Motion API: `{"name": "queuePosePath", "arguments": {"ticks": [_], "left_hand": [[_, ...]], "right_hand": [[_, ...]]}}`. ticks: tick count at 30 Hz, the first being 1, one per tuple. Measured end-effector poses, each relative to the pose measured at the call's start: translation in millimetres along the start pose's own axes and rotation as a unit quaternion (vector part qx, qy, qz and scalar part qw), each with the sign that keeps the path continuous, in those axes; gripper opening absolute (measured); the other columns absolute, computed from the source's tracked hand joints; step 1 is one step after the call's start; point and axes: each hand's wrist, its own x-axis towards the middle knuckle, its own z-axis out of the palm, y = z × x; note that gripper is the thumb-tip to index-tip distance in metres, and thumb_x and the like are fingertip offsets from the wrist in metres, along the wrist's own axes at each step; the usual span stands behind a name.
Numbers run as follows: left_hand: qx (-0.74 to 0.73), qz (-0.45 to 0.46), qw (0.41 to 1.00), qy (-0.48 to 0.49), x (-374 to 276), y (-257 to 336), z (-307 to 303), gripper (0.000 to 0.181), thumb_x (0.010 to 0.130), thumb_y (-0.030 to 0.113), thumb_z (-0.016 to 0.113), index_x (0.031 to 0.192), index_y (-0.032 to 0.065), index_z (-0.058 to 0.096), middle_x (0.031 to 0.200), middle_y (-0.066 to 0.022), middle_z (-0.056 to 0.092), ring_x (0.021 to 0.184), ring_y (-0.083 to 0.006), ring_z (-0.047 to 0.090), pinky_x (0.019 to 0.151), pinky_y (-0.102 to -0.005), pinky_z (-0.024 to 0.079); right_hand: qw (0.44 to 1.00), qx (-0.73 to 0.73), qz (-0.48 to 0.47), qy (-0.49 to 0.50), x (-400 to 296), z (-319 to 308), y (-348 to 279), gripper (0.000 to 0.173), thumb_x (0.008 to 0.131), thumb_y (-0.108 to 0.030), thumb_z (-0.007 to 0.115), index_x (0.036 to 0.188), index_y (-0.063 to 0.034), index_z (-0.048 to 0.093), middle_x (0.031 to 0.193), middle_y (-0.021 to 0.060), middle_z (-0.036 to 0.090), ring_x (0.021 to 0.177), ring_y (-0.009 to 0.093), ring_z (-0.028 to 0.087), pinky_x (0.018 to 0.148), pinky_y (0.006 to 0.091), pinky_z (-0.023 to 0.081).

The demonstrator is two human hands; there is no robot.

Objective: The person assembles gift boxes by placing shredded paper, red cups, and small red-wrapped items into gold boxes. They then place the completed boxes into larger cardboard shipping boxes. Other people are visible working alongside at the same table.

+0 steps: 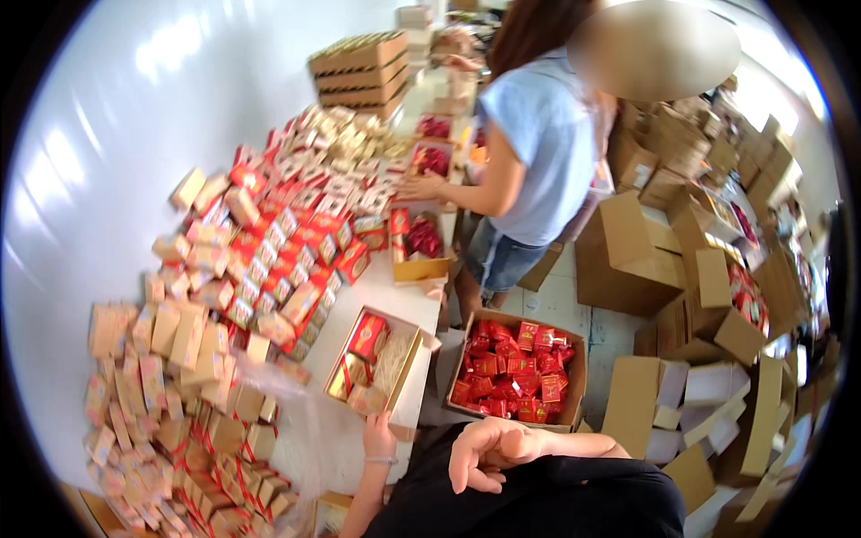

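My left hand (379, 438), with a bracelet at its wrist, touches the near edge of an open gift box (334, 390) on the table. Inside the box lie a red packet (368, 337), a small ribboned box (354, 374), a pale patterned box (367, 399) and shredded paper filler (391, 363). My right hand (488, 452) hangs in front of my black shirt with its fingers curled; whether it holds anything is hidden. Beyond it stands a carton (582, 376) full of red packets (521, 366).
Piles of small boxes (202, 350) cover the table's left side. A co-worker (551, 155) stands at the table ahead, one hand near another open gift box (420, 272) with dark red filler. Open cardboard cartons (625, 262) crowd the floor at right. Brown boxes (360, 74) are stacked at the back.
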Motion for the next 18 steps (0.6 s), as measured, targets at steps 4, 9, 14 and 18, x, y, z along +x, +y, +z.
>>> {"name": "queuePosePath", "arguments": {"ticks": [4,9,14,18], "left_hand": [[0.034,0.012,0.999,-0.011,4.5,17.0,-15.9,0.026,0.078,0.002,0.053,0.103,0.0063,0.058,0.093,-0.0134,0.056,0.086,-0.0323,0.057,0.072,-0.0409,0.048],[0.036,0.012,0.999,-0.001,-1.2,13.9,-11.5,0.025,0.078,0.003,0.054,0.104,0.0058,0.057,0.096,-0.0147,0.055,0.09,-0.0328,0.056,0.074,-0.0401,0.047],[0.055,0.018,0.998,-0.027,1.8,16.1,-13.1,0.025,0.078,0.005,0.056,0.103,0.0063,0.057,0.098,-0.0148,0.054,0.09,-0.0332,0.056,0.075,-0.0402,0.048],[0.052,-0.01,0.997,-0.048,0.5,14.9,-20.1,0.025,0.078,0.006,0.056,0.103,0.0075,0.057,0.098,-0.0142,0.055,0.089,-0.033,0.056,0.073,-0.0406,0.048]], "right_hand": [[0.996,0.006,-0.052,0.072,-18.8,2.8,10.1,0.083,0.08,-0.072,0.036,0.102,0.0054,0.055,0.056,0.0033,0.05,0.043,0.006,0.038,0.04,0.0189,0.026],[0.995,-0.004,-0.078,0.059,-35.3,33.0,21.8,0.08,0.082,-0.071,0.037,0.102,0.0043,0.055,0.056,0.0026,0.05,0.043,0.006,0.037,0.041,0.0189,0.027],[0.99,-0.025,-0.102,0.095,-49.3,35.1,26.6,0.076,0.084,-0.069,0.036,0.104,0.0025,0.054,0.057,0.0008,0.05,0.043,0.004,0.037,0.041,0.0184,0.026],[0.993,-0.012,-0.084,0.086,-43.5,35.9,31.6,0.078,0.083,-0.07,0.037,0.104,0.003,0.054,0.057,0.0019,0.05,0.043,0.005,0.037,0.042,0.0187,0.028]]}}
